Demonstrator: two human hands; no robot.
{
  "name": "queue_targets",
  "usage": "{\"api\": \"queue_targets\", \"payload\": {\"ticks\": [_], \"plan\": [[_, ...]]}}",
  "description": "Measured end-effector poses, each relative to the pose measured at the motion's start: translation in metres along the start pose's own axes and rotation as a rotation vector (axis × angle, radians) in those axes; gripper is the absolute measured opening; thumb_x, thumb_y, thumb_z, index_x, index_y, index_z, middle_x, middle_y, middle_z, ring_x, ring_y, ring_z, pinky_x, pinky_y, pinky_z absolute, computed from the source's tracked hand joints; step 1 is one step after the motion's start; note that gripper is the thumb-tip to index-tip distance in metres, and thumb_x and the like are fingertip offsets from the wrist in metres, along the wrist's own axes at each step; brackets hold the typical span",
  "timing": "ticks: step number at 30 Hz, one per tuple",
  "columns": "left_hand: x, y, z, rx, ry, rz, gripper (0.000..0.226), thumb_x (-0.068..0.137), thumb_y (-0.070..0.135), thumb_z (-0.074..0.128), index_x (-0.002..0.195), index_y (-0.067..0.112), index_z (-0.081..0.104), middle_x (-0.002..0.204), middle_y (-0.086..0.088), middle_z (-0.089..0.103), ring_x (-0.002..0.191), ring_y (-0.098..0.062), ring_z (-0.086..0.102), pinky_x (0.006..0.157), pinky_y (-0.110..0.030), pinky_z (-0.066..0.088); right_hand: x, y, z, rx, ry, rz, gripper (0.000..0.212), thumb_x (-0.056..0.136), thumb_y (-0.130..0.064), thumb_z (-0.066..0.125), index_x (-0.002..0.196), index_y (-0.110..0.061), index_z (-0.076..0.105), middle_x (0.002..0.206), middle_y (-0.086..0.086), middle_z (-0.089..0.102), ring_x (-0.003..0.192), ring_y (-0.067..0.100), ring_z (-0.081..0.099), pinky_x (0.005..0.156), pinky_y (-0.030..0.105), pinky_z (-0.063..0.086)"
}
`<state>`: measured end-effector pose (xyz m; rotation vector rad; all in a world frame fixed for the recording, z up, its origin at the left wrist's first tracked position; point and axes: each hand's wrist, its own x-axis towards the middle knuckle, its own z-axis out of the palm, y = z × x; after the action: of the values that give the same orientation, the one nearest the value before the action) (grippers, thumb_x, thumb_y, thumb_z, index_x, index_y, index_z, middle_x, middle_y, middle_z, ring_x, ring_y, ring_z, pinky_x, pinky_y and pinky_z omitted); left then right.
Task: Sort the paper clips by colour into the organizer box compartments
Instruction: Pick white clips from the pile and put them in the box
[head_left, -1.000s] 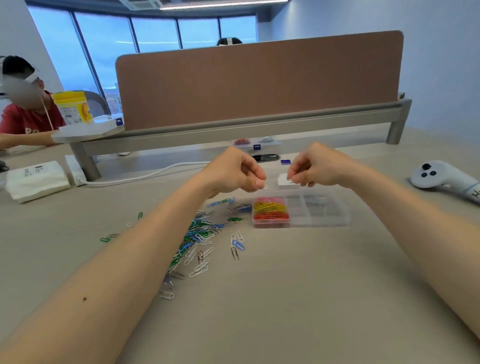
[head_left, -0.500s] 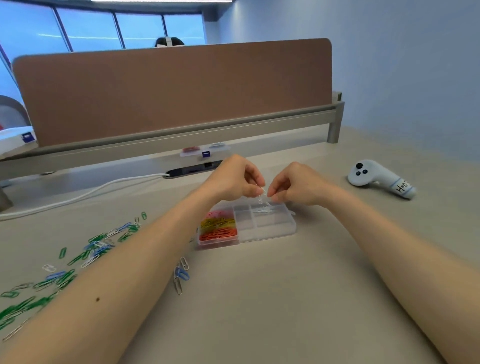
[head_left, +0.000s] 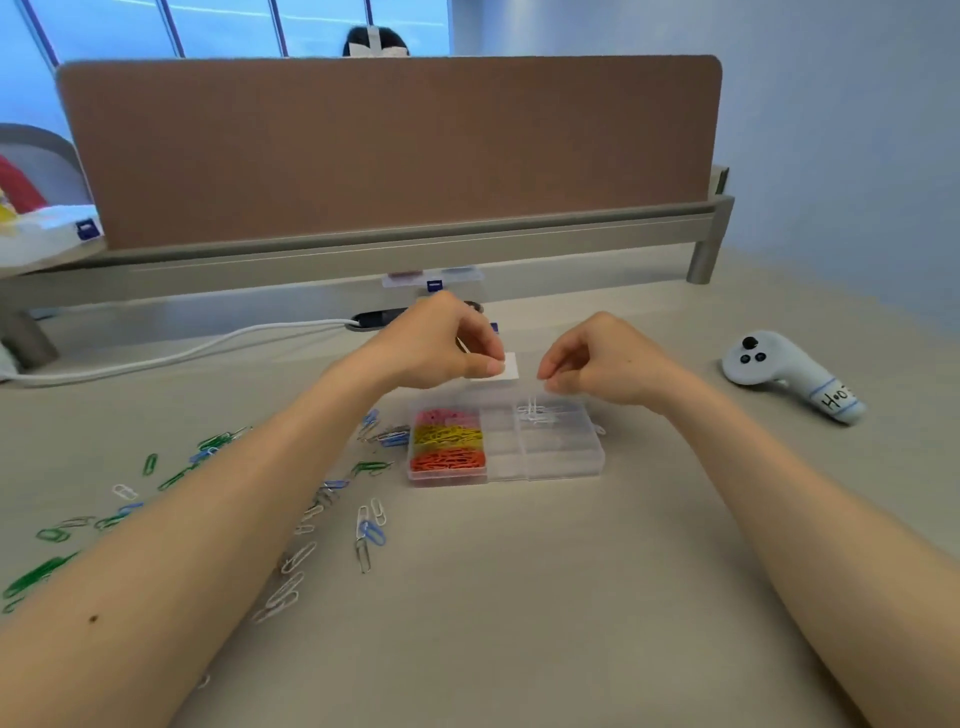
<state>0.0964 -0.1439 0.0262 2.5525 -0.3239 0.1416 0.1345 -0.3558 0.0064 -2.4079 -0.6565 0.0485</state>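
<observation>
The left hand (head_left: 441, 345) is held over the far edge of the clear box (head_left: 563, 465), thumb and forefinger pressed together; anything held cannot be made out. The right hand (head_left: 602, 358) is curled above the far right compartment, where white clips (head_left: 535, 413) lie; a hold cannot be confirmed. Coloured clips (head_left: 448, 460) are filed in the left column. Loose clips (head_left: 371, 530) are scattered on the table (head_left: 519, 597) to the left.

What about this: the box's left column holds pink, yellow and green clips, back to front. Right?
No: the head view shows orange clips, not green, in the front compartment of the organizer box. The pink clips and yellow clips sit as you said.
</observation>
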Motion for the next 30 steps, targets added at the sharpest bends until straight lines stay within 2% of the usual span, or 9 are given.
{"api": "queue_targets", "payload": {"ticks": [5, 7, 9, 12, 15, 20, 23, 27, 30], "plan": [[-0.035, -0.021, -0.031, 0.007, 0.046, -0.078, 0.005, 0.085, 0.028, 0.073, 0.088, 0.024, 0.075, 0.081, 0.011, 0.072, 0.070, -0.008, 0.066, 0.059, -0.024, 0.054, 0.015, -0.037, 0.007, 0.029, -0.051, -0.113, 0.008, 0.081, -0.015, 0.077, 0.081, -0.023, 0.077, 0.073, -0.012, 0.072, 0.064, -0.003, 0.063, 0.057, 0.009, 0.043], [-0.058, -0.036, -0.046, 0.014, 0.091, -0.146, 0.006, 0.086, 0.027, 0.072, 0.087, 0.022, 0.076, 0.077, 0.009, 0.072, 0.066, -0.009, 0.065, 0.060, -0.026, 0.056, 0.025, -0.063, 0.019, 0.019, -0.130, -0.185, 0.007, 0.081, -0.016, 0.077, 0.082, -0.022, 0.077, 0.073, -0.013, 0.071, 0.061, -0.006, 0.062, 0.053, 0.006, 0.041], [-0.079, -0.051, -0.057, 0.014, 0.129, -0.206, 0.005, 0.085, 0.027, 0.074, 0.084, 0.022, 0.076, 0.073, 0.008, 0.072, 0.063, -0.008, 0.064, 0.059, -0.025, 0.056, 0.032, -0.086, 0.034, 0.012, -0.210, -0.246, 0.007, 0.082, -0.016, 0.077, 0.083, -0.023, 0.075, 0.071, -0.016, 0.069, 0.060, -0.008, 0.060, 0.052, 0.005, 0.040], [-0.101, -0.069, -0.066, 0.034, 0.144, -0.294, 0.003, 0.081, 0.025, 0.077, 0.080, 0.023, 0.076, 0.072, 0.009, 0.072, 0.062, -0.003, 0.064, 0.061, -0.020, 0.051, 0.039, -0.115, 0.057, -0.027, -0.300, -0.320, 0.006, 0.082, -0.019, 0.077, 0.082, -0.025, 0.076, 0.073, -0.017, 0.069, 0.067, -0.004, 0.062, 0.058, 0.011, 0.042], [-0.114, -0.086, -0.071, 0.105, 0.075, -0.385, 0.004, 0.078, 0.022, 0.080, 0.080, 0.023, 0.077, 0.074, 0.012, 0.072, 0.066, 0.000, 0.063, 0.067, -0.019, 0.050, 0.048, -0.134, 0.080, -0.120, -0.374, -0.357, 0.006, 0.078, -0.020, 0.079, 0.078, -0.025, 0.076, 0.075, -0.014, 0.070, 0.072, 0.001, 0.063, 0.064, 0.019, 0.048], [-0.128, -0.110, -0.069, 0.119, -0.144, -0.453, 0.020, 0.074, 0.016, 0.084, 0.081, 0.031, 0.073, 0.070, 0.015, 0.067, 0.058, 0.007, 0.057, 0.060, -0.009, 0.042, 0.061, -0.134, 0.093, -0.329, -0.367, -0.311, 0.009, 0.073, -0.017, 0.081, 0.073, -0.023, 0.074, 0.076, -0.010, 0.068, 0.075, 0.013, 0.065, 0.069, 0.031, 0.055], [-0.130, -0.116, -0.069, 0.091, -0.223, -0.466, 0.021, 0.074, 0.017, 0.084, 0.087, 0.030, 0.074, 0.080, 0.010, 0.069, 0.058, 0.007, 0.055, 0.059, -0.009, 0.042, 0.066, -0.126, 0.092, -0.390, -0.398, -0.266, 0.010, 0.071, -0.019, 0.083, 0.072, -0.024, 0.075, 0.077, -0.009, 0.069, 0.075, 0.014, 0.065, 0.070, 0.033, 0.056], [-0.129, -0.121, -0.067, 0.083, -0.246, -0.480, 0.019, 0.075, 0.019, 0.083, 0.083, 0.032, 0.073, 0.079, 0.007, 0.070, 0.063, -0.001, 0.057, 0.063, -0.017, 0.045, 0.066, -0.120, 0.099, -0.423, -0.473, -0.226, 0.013, 0.070, -0.021, 0.084, 0.066, -0.025, 0.072, 0.078, -0.008, 0.067, 0.075, 0.016, 0.066, 0.068, 0.033, 0.057], [-0.127, -0.123, -0.065, 0.073, -0.243, -0.481, 0.016, 0.076, 0.018, 0.082, 0.078, 0.031, 0.072, 0.070, 0.009, 0.067, 0.056, 0.004, 0.054, 0.059, -0.013, 0.043, 0.066, -0.119, 0.103, -0.418, -0.477, -0.236, 0.012, 0.071, -0.022, 0.082, 0.067, -0.024, 0.071, 0.078, -0.007, 0.067, 0.077, 0.018, 0.066, 0.072, 0.036, 0.058]]}}
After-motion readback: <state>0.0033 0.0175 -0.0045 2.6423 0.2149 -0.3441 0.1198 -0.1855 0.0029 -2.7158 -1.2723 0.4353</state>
